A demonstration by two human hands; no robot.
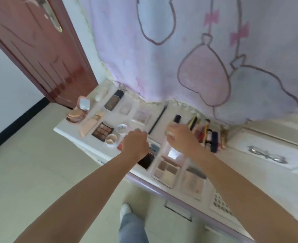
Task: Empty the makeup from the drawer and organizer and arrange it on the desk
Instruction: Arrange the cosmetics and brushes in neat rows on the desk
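Bare forearms [85, 186], grey trousers [132, 227], white shoe [125, 208]

We cannot tell what the left hand [136, 144] closes on; it hides the dark palette [147, 160] partly, and blur smears the brushes [207, 135].

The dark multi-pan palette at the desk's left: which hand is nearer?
Left. The left hand is just right of the dark palette; the right hand is farther right.

We see bare desk [160, 126] between the pencil [157, 120] and mascara tube [177, 118] (narrow); the organizer [213, 137] blocks rightward.
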